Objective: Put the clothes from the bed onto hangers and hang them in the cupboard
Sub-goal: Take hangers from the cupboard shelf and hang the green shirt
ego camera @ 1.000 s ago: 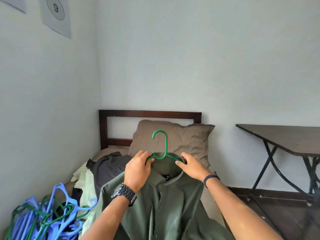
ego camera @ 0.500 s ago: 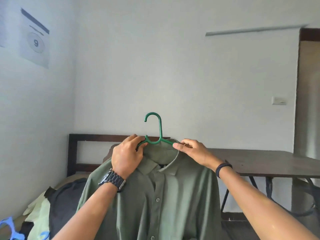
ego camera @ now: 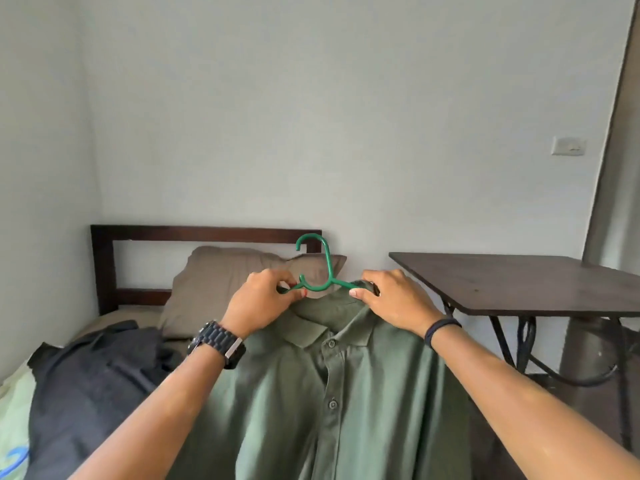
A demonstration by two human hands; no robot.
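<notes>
An olive green button shirt [ego camera: 332,393] hangs in front of me on a green plastic hanger [ego camera: 318,268], whose hook stands up above the collar. My left hand [ego camera: 259,303], with a dark watch on the wrist, pinches the hanger's left arm near the neck. My right hand [ego camera: 391,299] grips the shirt's right shoulder over the hanger's other arm. A dark grey garment [ego camera: 90,386] and a pale green one [ego camera: 14,407] lie on the bed [ego camera: 114,317] at the lower left. The cupboard is out of view.
A brown pillow [ego camera: 221,285] leans against the dark wooden headboard [ego camera: 104,258]. A dark table [ego camera: 519,282] with curved metal legs stands to the right of the bed. A blue hanger [ego camera: 14,460] peeks in at the bottom left corner.
The view has tilted down and the shirt on its hanger now sits lower against the bed and pillow. Both hands keep their hold at the shoulders; the hanger pile has left the view.
</notes>
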